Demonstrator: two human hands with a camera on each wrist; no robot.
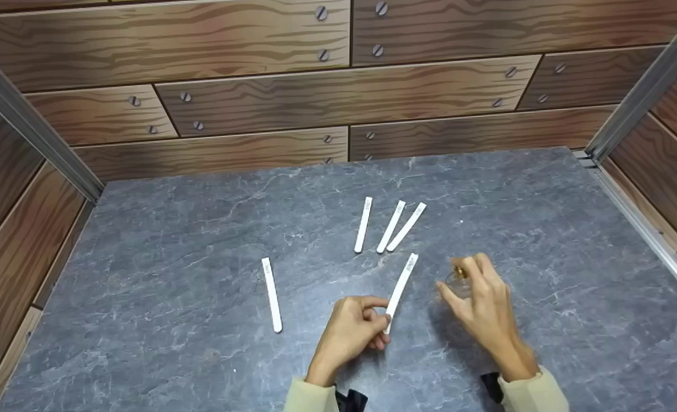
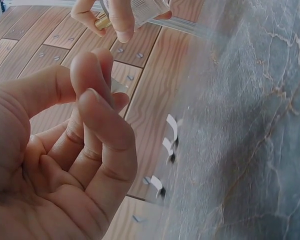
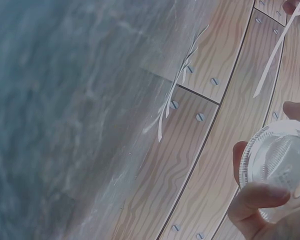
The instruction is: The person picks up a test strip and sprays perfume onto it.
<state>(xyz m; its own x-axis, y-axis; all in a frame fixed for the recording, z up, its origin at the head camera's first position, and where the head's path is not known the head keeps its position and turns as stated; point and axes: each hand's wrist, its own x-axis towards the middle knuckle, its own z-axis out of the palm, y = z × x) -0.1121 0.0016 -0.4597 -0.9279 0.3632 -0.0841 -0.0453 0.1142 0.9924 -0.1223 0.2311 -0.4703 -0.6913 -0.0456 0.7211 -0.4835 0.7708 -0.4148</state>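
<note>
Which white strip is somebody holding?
The white strip pinched in the left hand. The lone strip on the left and the three strips farther back lie on the table.

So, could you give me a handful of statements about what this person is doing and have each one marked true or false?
1. The left hand pinches a white strip. True.
2. The right hand holds nothing. False: it holds a clear container.
3. Four other white strips lie on the grey table. True.
4. Those four all lie close together. False: three lie near one another, and one is apart, off to the left.
5. The wall behind the table has a wood-plank look. True.
6. The sleeves are black. False: they are pale cream.
</note>
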